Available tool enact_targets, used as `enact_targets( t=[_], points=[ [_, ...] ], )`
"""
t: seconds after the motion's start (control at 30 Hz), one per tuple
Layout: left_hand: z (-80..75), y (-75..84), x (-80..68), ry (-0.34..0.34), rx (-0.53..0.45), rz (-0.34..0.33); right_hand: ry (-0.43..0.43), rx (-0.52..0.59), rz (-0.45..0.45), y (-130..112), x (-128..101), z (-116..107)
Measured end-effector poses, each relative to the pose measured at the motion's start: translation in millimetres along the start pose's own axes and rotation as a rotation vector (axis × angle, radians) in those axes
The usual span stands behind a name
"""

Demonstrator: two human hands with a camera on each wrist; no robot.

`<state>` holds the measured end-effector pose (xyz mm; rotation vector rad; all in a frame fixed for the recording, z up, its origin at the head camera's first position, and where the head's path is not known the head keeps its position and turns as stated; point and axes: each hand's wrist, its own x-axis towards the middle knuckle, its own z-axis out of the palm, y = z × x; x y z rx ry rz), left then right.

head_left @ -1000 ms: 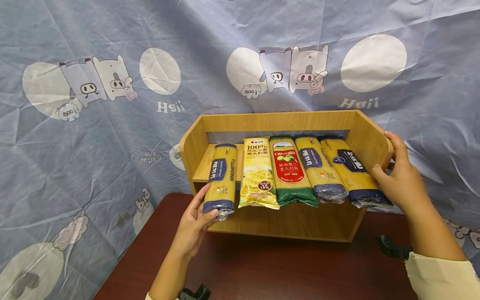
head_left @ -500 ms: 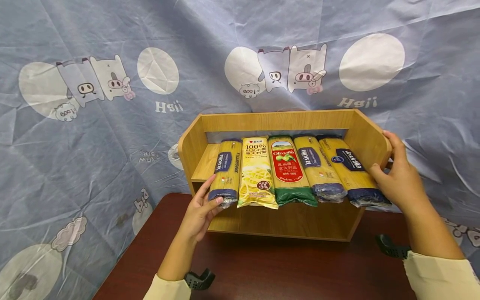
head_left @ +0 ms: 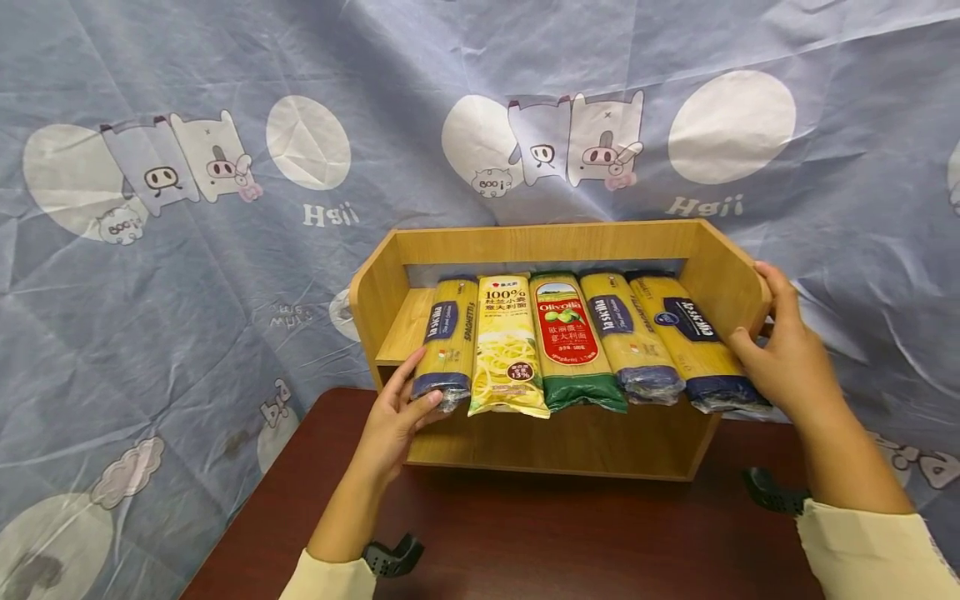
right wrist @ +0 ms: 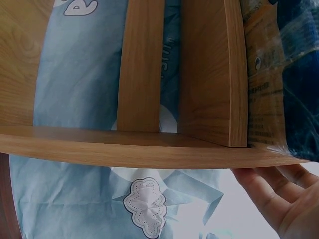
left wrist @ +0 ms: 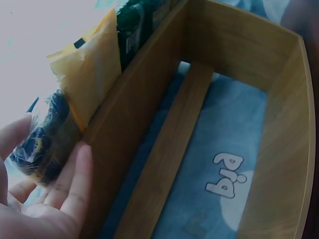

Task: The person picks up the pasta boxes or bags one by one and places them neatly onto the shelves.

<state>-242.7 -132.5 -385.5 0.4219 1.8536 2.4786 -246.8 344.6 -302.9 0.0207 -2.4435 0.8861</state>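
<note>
A wooden shelf (head_left: pixel 720 275) stands on the dark tabletop (head_left: pixel 562 533); five pasta packets (head_left: pixel 570 333) lie side by side on the shelf's upper board.

sleeves: pale cream, long | wrists: black camera mounts | hands: bare, no rings seen
</note>
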Motion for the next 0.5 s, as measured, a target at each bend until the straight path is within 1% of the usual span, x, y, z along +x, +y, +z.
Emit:
enact_targets(
  t=[0.17,0.27,0.37,0.43,0.5],
  points=[
    [-3.5,2.7,-11.0,-0.008,0.075,0.032,-0.011,-0.006,0.001,-0.2,-1.7,-0.1],
    [-8.2,4.5,-17.7,0.019,0.133,0.05,-0.043,0.005,-0.025,1.7,-4.0,-3.6],
    [-14.5,6.8,-25.4,0.048,0.195,0.072,-0.076,0.05,-0.044,5.6,-11.8,-7.8],
    [-19.9,7.4,-30.7,0.053,0.233,0.094,-0.059,0.037,-0.054,9.7,-21.8,-10.3],
    [-26.9,5.9,-35.9,0.041,0.279,0.128,-0.013,0.015,-0.059,15.6,-34.4,-10.8]
  ],
)
